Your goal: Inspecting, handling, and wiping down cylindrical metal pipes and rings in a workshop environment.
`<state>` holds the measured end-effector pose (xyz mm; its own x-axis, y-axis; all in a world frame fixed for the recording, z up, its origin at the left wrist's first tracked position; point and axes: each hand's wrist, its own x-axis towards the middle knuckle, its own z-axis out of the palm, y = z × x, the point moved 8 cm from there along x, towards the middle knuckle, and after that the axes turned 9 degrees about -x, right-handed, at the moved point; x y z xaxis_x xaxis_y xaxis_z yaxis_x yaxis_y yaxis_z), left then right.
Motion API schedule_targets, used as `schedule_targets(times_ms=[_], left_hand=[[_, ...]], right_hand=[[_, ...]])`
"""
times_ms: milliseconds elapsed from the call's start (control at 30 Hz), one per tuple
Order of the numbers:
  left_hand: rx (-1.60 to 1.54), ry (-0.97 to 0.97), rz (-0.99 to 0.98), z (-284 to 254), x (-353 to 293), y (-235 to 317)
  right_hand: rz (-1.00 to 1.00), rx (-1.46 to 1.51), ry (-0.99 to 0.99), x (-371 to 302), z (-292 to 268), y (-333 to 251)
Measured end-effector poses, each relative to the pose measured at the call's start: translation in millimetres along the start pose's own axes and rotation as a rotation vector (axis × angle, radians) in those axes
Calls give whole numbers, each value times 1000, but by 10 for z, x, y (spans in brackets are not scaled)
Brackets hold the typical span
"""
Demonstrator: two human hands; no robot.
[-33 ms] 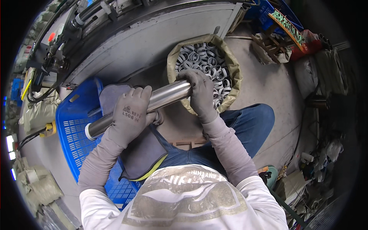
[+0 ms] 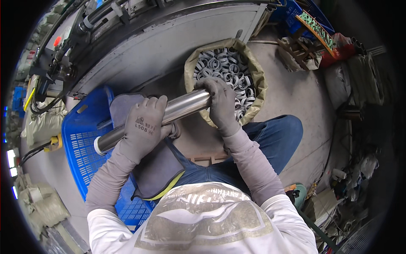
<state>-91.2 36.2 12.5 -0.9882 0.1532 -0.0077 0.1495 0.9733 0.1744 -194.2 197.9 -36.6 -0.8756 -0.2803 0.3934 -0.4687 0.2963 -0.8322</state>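
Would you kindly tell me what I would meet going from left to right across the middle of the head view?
Blue basket, gloved left hand, shiny stretch of metal tube, gloved right hand, bent knee in jeans.

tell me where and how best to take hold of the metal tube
Probably by the bare shiny stretch of the metal tube between the left grip and right grip, coming from above: that stretch is straight, round and uncovered, its upper side exposed.

Grey machine panel [image 2: 169,46] at the top, blue crate [image 2: 320,16] at upper right, orange-edged board [image 2: 314,35] with green pieces [image 2: 318,29] beside it, pale bundles [image 2: 46,201] at lower left.
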Motion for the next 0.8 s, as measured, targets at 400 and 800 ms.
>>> schedule_targets(times_ms=[400,800], left_hand=[[-104,293,-116,-297,-307,-496],[-116,327,-154,-261,-392,-558]], right_hand=[[450,-219,-87,128,-107,1642],[271,-981,-531,-481,543,2156]])
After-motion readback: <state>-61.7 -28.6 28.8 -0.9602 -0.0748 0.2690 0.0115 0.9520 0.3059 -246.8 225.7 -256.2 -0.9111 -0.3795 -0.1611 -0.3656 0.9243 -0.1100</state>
